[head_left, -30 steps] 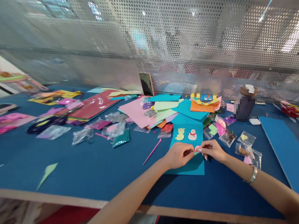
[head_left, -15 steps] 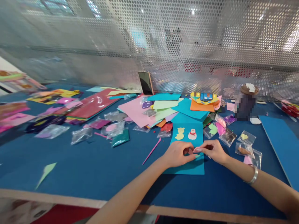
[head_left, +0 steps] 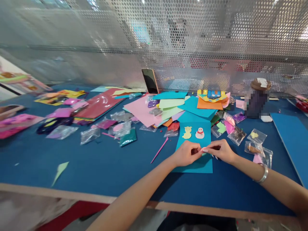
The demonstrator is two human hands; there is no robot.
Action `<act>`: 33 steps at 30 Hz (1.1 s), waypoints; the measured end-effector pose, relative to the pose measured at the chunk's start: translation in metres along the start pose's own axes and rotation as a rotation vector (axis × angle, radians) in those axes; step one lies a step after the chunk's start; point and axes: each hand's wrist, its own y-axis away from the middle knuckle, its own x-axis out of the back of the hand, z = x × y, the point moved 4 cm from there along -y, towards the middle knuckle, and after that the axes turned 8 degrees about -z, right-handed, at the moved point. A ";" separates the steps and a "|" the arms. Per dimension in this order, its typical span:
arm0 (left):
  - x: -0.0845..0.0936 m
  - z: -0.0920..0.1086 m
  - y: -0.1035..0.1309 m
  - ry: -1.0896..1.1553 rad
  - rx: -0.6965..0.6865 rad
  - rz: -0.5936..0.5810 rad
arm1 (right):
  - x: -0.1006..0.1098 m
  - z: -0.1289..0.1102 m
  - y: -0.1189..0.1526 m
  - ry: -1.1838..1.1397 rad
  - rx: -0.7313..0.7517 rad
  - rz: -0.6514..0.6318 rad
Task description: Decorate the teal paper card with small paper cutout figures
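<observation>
Over a bright blue card (head_left: 204, 168), my left hand (head_left: 186, 154) and my right hand (head_left: 222, 150) meet fingertip to fingertip. Between them they pinch a small pink piece of modelling clay (head_left: 203, 149), mostly covered by the fingers. Both hands are closed, thumbs against index fingers. Just beyond them on the card are a pale yellow bear figure (head_left: 187, 132) and a pinkish-white snowman (head_left: 199, 133) with a red scarf. A thin pink plastic tool (head_left: 159, 150) lies left of the card.
Small clay bags lie on both sides, among them a green one (head_left: 128, 137) and a red one (head_left: 173, 126). Coloured paper sheets (head_left: 138, 110) spread behind. A phone (head_left: 150, 81) leans on the perforated metal screen (head_left: 173, 41). A blue board (head_left: 290, 134) lies right.
My fingertips have drawn closer together around the pink clay, which shows less now. The whole view has shifted slightly; the figures stay in place on the card.
</observation>
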 end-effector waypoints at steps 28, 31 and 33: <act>0.011 0.000 0.000 0.161 0.124 0.027 | 0.005 0.011 -0.005 0.086 -0.048 -0.056; 0.011 0.000 -0.001 0.071 0.089 0.009 | 0.005 0.011 -0.005 0.085 -0.052 -0.054; 0.010 0.001 -0.002 0.008 0.062 0.005 | 0.005 0.010 -0.005 0.075 -0.070 -0.061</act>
